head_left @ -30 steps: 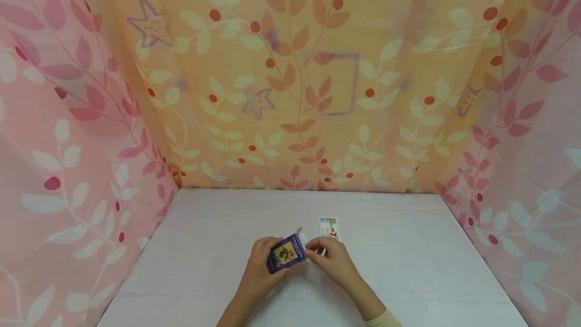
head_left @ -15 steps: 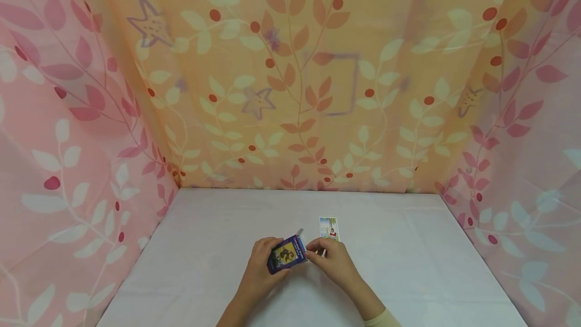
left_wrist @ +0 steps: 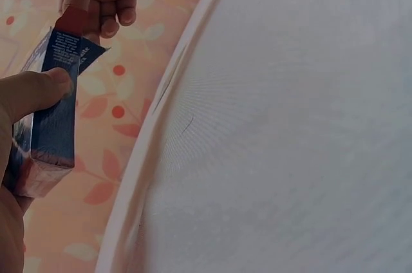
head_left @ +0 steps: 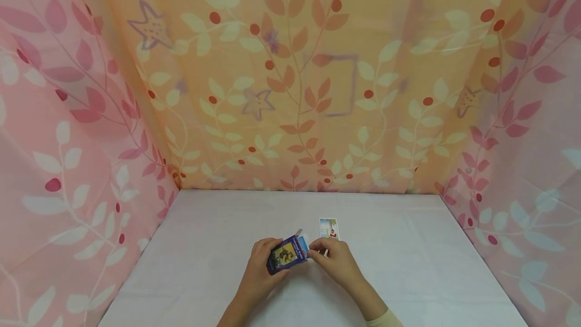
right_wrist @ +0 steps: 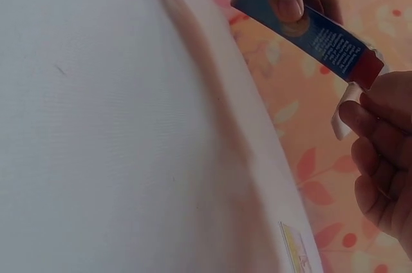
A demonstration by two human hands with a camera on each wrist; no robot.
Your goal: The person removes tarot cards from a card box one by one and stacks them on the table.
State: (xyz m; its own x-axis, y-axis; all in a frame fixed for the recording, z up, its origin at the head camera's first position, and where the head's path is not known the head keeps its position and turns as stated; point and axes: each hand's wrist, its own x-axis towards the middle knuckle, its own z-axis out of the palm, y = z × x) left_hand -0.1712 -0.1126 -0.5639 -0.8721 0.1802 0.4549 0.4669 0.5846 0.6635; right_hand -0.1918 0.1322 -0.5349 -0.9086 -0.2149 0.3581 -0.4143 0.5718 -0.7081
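Observation:
My left hand [head_left: 260, 266] grips a dark blue and purple card box [head_left: 286, 255] with a yellow picture on its front. The box is tilted, its open end facing right. In the left wrist view the left thumb presses the box's narrow side. At the open end, a bright blue piece [head_left: 302, 244] sticks out, and the thumb and forefinger of my right hand [head_left: 338, 261] pinch at it. A pale flap [right_wrist: 344, 115] and a red side flap [right_wrist: 368, 69] stand out there in the right wrist view. The box's inside is hidden.
A colourful picture card [head_left: 329, 227] lies on the white table [head_left: 204, 246] just beyond my right hand. Patterned cloth [head_left: 290, 90] with leaves closes off the back, and pink cloth hangs at both sides.
More of the blue piece shows at the box's open end, and the right fingertips have moved slightly to the right. The left hand and box hold nearly still.

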